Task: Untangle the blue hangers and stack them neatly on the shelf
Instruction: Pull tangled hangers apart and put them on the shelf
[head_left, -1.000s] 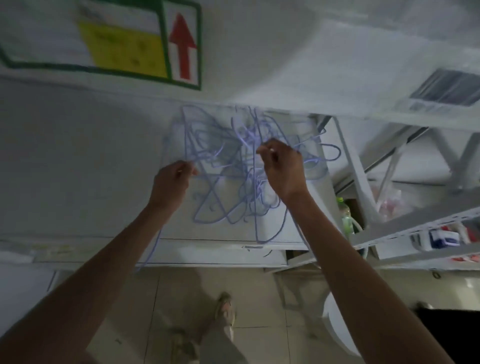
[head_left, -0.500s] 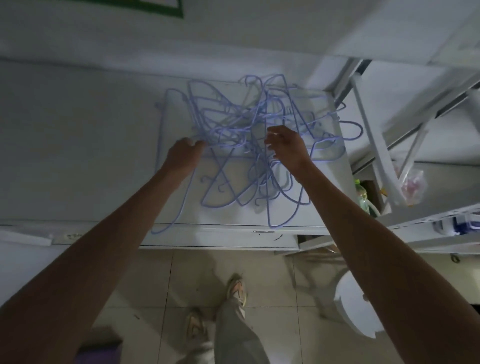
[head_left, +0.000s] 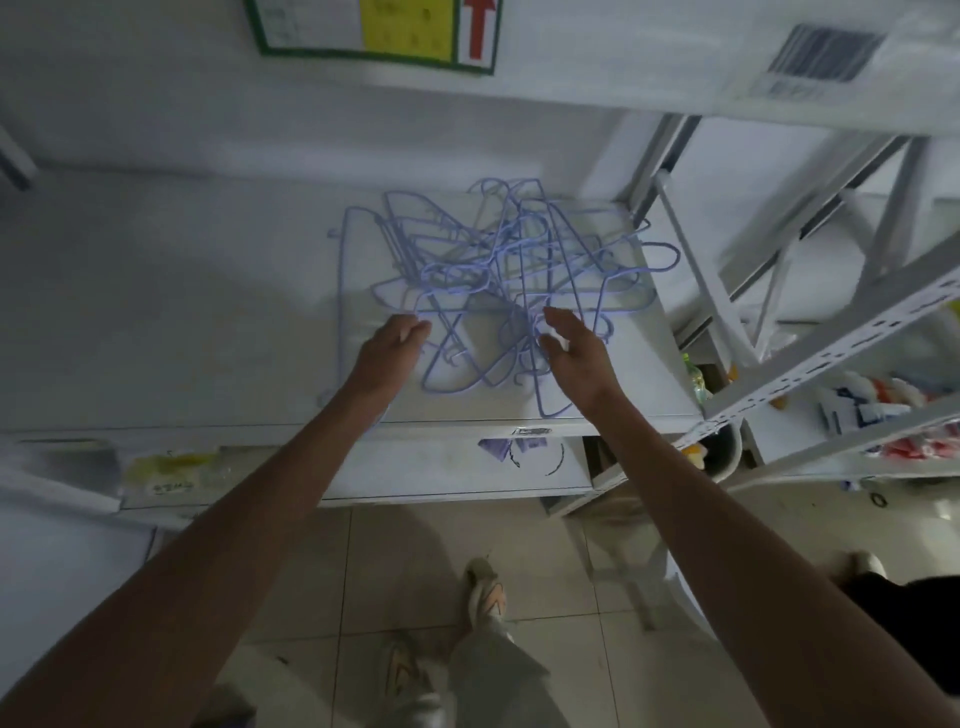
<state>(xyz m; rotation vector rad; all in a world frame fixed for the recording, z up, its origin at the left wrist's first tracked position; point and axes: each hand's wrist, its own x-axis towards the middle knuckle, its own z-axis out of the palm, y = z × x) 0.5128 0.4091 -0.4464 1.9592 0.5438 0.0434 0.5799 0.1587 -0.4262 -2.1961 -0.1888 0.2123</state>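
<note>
A tangle of several blue wire hangers lies on the white shelf top, with some loops reaching its front edge. My left hand is at the pile's near-left edge, fingers curled around a hanger wire. My right hand hovers over the near-right part of the pile, thumb and fingers spread, holding nothing. One long blue wire runs down the left side of the pile toward the shelf edge.
A grey metal rack with slanted struts stands close on the right, with packets on its lower shelf. A green-framed sign hangs on the wall above. A barcoded box sits at the upper right. My feet stand on the tiled floor.
My right hand has let go of the hangers and opened. Both hands have dropped to the pile's near edge, and the tangle has settled flat on the shelf.
</note>
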